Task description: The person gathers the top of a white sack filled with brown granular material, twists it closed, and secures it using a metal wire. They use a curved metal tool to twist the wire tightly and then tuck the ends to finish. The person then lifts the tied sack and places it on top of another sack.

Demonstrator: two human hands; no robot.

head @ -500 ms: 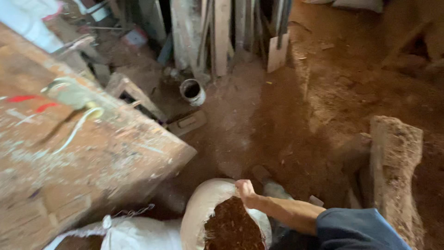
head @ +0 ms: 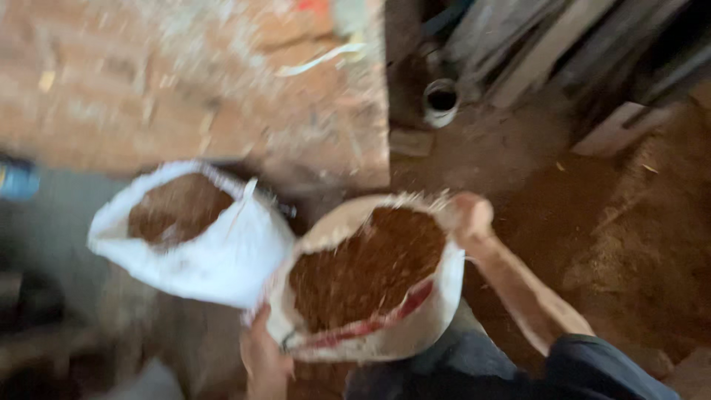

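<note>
Brown sawdust-like fill topped an open white sack (head: 378, 296) standing on the dirt floor (head: 518, 170). The right hand (head: 470, 216) clamped its far rim, the left hand (head: 263, 355) its near rim; a second sack (head: 196, 237) sat just left.

left hand (head: 263, 355) now grips sack (head: 385, 337) | second sack (head: 222, 259) fully visible

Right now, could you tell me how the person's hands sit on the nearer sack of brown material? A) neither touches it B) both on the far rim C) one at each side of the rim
C: the left hand grips the near rim of the sack and the right hand grips the far rim.
</note>
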